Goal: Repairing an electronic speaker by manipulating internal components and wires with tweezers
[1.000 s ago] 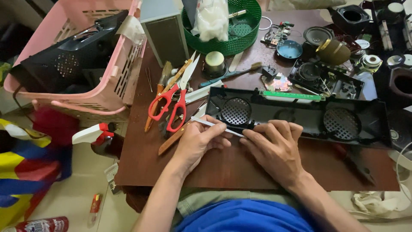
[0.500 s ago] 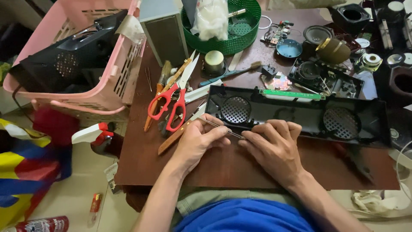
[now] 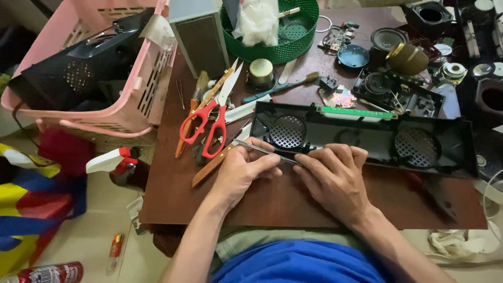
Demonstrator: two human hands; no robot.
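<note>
— What's left of that long black speaker housing (image 3: 367, 139)?

— Farthest left, a pink laundry basket (image 3: 131, 99) with a black perforated shell inside. Between it and the housing lie red-handled scissors (image 3: 207, 123), blades pointing up and away from the person, and a wooden-handled tool just beside them.

— And the hands?

— The left hand (image 3: 243, 170) is at the housing's near-left corner, fingers curled, thumb and forefinger pinching a thin metal blade (image 3: 262, 151). The blade's long axis runs left to right, dipping slightly toward the person; its tip points right, along the housing's near edge.

— The other hand?

— The right hand (image 3: 335, 181) lies flat just right of that, fingers together and pressed down on the housing's near rim, fingertips meeting the blade's tip.

— How does the housing lie?

— Open side up, lengthwise across the brown table (image 3: 272, 202), a round grille at each end, a green strip on its far edge. Behind its left end sits a green round basket (image 3: 272, 50); behind its right end, loose speaker parts.
</note>
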